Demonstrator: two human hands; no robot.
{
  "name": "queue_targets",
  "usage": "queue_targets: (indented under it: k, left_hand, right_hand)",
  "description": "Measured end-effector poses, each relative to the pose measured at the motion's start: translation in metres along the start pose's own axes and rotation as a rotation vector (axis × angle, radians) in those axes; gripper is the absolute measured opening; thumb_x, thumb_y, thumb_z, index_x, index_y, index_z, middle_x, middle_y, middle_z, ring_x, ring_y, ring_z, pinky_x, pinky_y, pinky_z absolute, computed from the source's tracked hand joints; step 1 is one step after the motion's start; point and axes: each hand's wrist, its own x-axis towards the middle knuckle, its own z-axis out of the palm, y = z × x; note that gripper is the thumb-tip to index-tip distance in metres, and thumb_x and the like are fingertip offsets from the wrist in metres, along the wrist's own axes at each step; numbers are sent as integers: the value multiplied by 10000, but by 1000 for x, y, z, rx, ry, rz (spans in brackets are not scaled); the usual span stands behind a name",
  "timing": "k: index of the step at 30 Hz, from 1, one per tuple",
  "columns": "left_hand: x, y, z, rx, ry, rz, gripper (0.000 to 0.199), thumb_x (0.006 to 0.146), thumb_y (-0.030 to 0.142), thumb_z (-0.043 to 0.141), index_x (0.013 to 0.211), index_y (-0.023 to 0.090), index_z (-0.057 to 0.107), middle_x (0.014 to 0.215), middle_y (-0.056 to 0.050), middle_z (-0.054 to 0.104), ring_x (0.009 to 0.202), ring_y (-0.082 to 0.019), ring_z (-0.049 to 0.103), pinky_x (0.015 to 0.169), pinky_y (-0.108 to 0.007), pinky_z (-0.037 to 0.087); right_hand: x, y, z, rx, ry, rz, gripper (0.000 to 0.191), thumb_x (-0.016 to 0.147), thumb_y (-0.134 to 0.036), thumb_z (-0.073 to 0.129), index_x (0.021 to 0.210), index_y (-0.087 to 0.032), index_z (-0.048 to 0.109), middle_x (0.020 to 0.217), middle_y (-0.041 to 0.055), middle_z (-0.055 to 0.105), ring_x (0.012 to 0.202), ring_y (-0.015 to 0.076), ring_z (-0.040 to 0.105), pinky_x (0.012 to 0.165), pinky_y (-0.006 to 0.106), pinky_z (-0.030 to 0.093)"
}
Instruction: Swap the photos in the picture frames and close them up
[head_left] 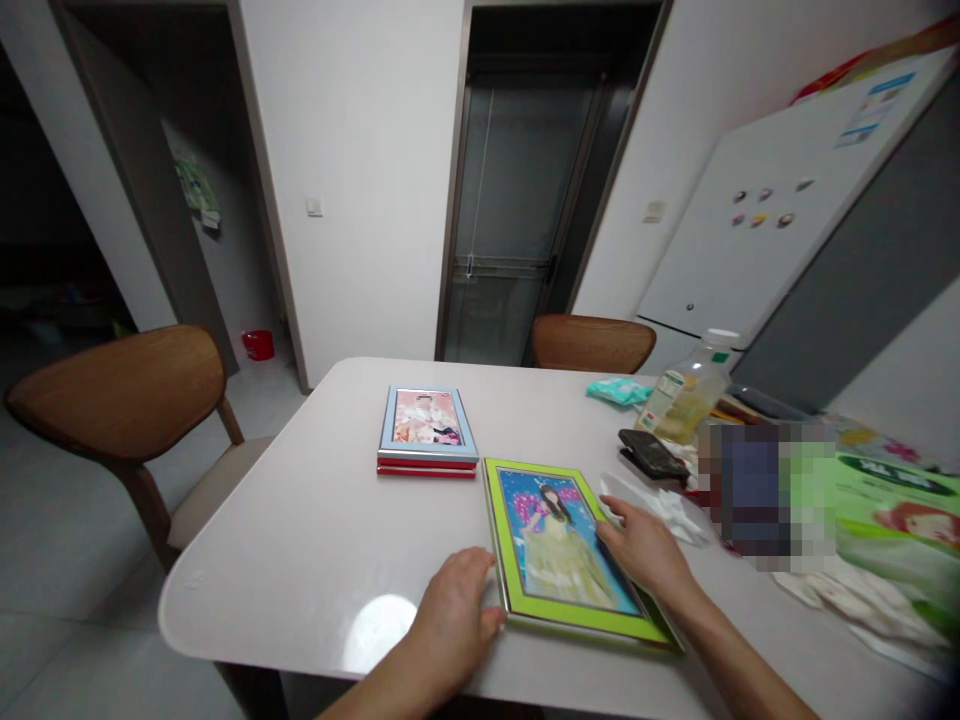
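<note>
A green picture frame with a photo of a figure in a pale dress lies on the white table, close to its front edge. My left hand touches the frame's left side, thumb and fingers apart. On the right side, my right hand rests at the frame's edge with its fingers spread, the fingertips over the border. Farther back to the left is a small stack of frames, a light blue one on top of red ones.
Along the right side are a black wallet, a bottle of yellowish liquid, a teal packet, white tissue and a green bag. Wooden chairs stand at the left and back.
</note>
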Motion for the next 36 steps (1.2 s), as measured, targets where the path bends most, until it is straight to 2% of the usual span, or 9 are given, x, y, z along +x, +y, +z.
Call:
queue_targets:
  k: [3, 7, 10, 13, 18, 22, 27, 32, 36]
  left_hand:
    - [3, -17, -19, -57, 90, -77, 442, 622, 145, 575, 1060, 163, 518, 1166, -91, 513, 1091, -233, 436, 963, -393, 294]
    - [8, -35, -43, -153, 200, -181, 408, 662, 189, 555, 1064, 139, 499, 1105, -105, 545, 973, -218, 519, 879, -383, 374]
    - [9, -44, -53, -267, 264, -252, 368, 660, 196, 571, 1018, 129, 514, 1041, -110, 577, 922, -204, 547, 828, -346, 411]
    - [10, -51, -57, -427, 324, -320, 353, 659, 217, 600, 985, 114, 512, 1007, -124, 588, 906, -193, 563, 805, -312, 425]
    - [10, -54, -63, -735, 396, -413, 345, 765, 347, 504, 990, 86, 484, 925, -141, 613, 833, -186, 610, 743, -317, 462]
    - [4, -42, -61, -930, 465, -332, 291, 829, 335, 393, 1037, 147, 468, 1050, -103, 583, 955, -169, 563, 807, -304, 440]
    - [-4, -11, -63, -1185, 579, -70, 323, 747, 309, 543, 1025, 148, 508, 1049, -94, 595, 1002, -216, 533, 860, -341, 417]
    - [-20, 25, -65, -966, 562, 23, 338, 731, 209, 543, 1065, 168, 509, 1052, -78, 595, 1007, -210, 527, 895, -342, 398]
    - [-39, 42, -57, -491, 517, 284, 546, 677, 135, 559, 1191, 218, 394, 1210, -86, 479, 1091, -246, 454, 917, -389, 380]
  right_hand:
    - [3, -41, -1, -11, 115, -225, 371, 733, -253, 420, 1048, -103, 545, 1046, 121, 577, 978, 225, 502, 863, 335, 345]
    - [12, -122, 17, 26, 37, -532, 353, 737, -259, 462, 1068, -155, 523, 1058, 84, 565, 969, 191, 480, 854, 305, 338]
    - [25, -172, 38, 21, 16, -639, 433, 668, -276, 565, 1084, -174, 506, 1111, 88, 522, 1008, 214, 438, 840, 316, 327]
    - [33, -199, 51, 3, 2, -696, 303, 647, -209, 577, 945, -156, 563, 1009, 102, 552, 949, 225, 454, 793, 322, 333]
    - [2, -204, 40, 0, -16, -810, 163, 674, -159, 527, 833, -164, 565, 890, 69, 562, 856, 192, 465, 762, 301, 341]
    - [-41, -194, 27, 211, -108, -860, 169, 714, -179, 491, 859, -185, 576, 935, 70, 563, 894, 186, 480, 798, 315, 366]
    - [-53, -188, 22, 553, -144, -590, 468, 743, -357, 466, 1170, -168, 434, 1233, 114, 429, 1146, 225, 366, 959, 411, 279]
    - [-78, -192, -10, 821, -127, -412, 472, 778, -432, 385, 1183, -195, 436, 1288, 68, 386, 1205, 206, 295, 1011, 408, 208]
    - [-122, -185, -40, 1009, -164, -314, 507, 760, -443, 418, 1226, -247, 383, 1259, 49, 429, 1177, 217, 349, 941, 366, 337]
